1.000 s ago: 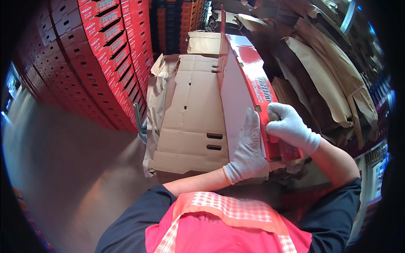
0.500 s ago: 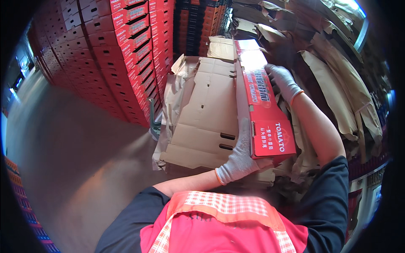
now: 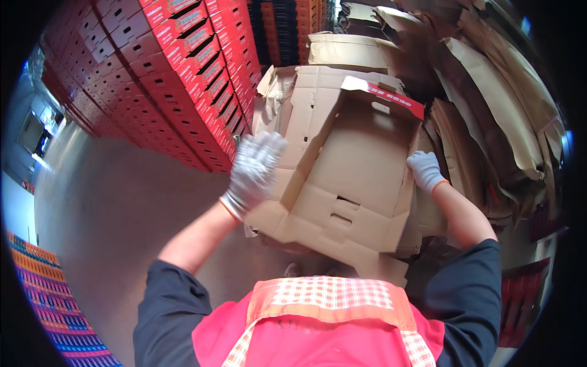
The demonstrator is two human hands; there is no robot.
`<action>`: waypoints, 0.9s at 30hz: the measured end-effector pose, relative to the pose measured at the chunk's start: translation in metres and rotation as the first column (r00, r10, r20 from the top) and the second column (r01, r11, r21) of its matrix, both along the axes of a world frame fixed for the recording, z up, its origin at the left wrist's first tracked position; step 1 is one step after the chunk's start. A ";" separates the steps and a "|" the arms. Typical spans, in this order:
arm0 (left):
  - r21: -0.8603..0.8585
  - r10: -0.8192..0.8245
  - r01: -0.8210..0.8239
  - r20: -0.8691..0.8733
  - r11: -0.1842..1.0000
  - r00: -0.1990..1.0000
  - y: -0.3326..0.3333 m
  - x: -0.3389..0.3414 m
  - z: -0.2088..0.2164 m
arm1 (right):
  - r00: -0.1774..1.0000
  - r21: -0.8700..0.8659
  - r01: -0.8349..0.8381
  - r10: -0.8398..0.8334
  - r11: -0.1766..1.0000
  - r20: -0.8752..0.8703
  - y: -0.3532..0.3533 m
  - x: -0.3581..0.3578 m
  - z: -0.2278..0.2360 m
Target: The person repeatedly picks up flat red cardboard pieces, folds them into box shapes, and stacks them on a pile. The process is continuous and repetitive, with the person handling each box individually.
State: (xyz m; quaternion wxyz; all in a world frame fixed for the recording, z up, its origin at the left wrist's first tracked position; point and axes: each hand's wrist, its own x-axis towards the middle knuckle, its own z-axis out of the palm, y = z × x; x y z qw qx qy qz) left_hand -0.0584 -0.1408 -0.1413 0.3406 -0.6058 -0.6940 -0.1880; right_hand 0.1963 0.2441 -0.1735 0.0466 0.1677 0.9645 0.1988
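A partly folded cardboard box [image 3: 367, 153] lies brown inside up before me. Its far end wall [image 3: 391, 100] stands raised with a red printed face folded over the top, while the near end lies flat with slots in it. My right hand [image 3: 427, 170], in a grey glove with an orange cuff, is closed on the box's right side wall. To the left of the box, my left hand [image 3: 255, 171] is held up apart from it, fingers stretched out and somewhat blurred, holding nothing. Beneath the box are flat cardboard blanks [image 3: 312, 82].
Tall stacks of red boxes [image 3: 140, 79] rise at the left. Brown paper-wrapped bundles [image 3: 489, 104] lean along the right, and another wrapped bundle [image 3: 351, 50] lies behind the blanks. Colourful stacked boxes [image 3: 55, 300] stand at the lower left beside the grey floor [image 3: 140, 202].
The folded red box has been opened out onto the blanks, inside up. My left hand has let go and moved left and up; my right hand has moved down along the right side.
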 end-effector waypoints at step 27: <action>-0.519 0.315 0.849 0.793 -0.101 0.522 -0.012 0.021 0.002 | 0.800 -0.818 0.418 0.267 0.396 0.538 -0.152 0.124 0.058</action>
